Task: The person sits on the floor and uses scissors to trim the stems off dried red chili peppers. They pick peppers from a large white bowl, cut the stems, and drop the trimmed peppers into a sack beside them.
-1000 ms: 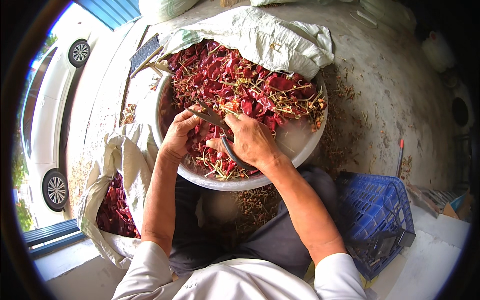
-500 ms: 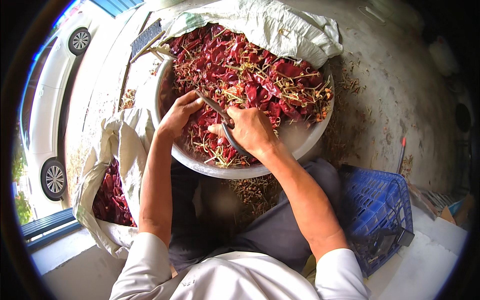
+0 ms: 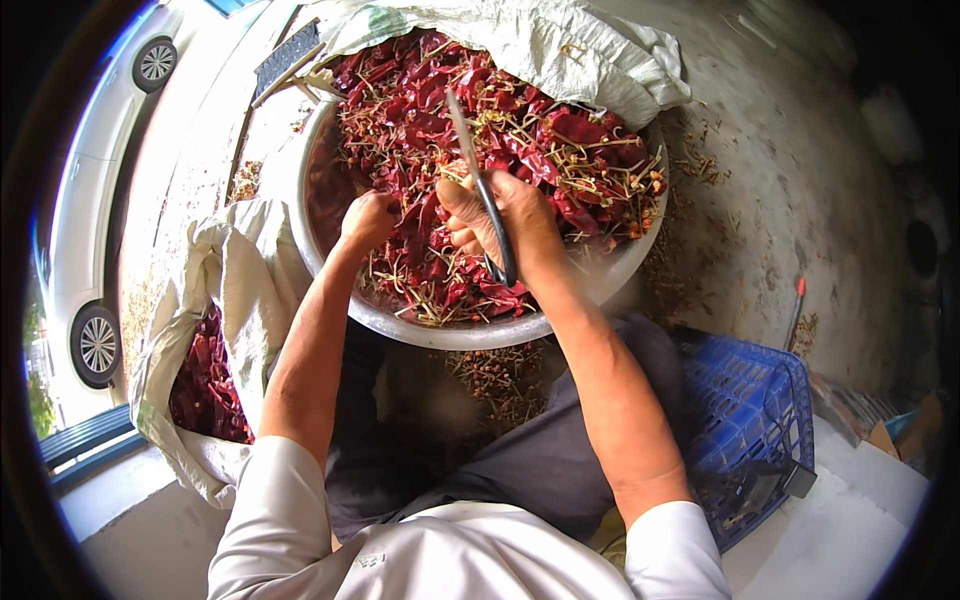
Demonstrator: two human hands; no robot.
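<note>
Since the earlier frame, the scissors have been swung away from the left hand: the blades, which were slanted toward its fingertips, are now pointed toward the far side of the basin. The right hand has been turned along with them. The scissors are held clamped in the right hand above the heap, the dark handle lying along the inner side of the fist; the blades are blurred, and whether they are parted cannot be told. The left hand is kept apart from the right, its fingers curled in at the left part of the heap; whether anything is pinched there cannot be told.

The basin is filled with dried red peppers, mixed with pale stems. Its far edge is overlapped by a white woven sack. Beside the left forearm, more red peppers are contained in an open sack. A blue plastic crate is set by the right knee, and debris is strewn over the floor to the right of the basin.
</note>
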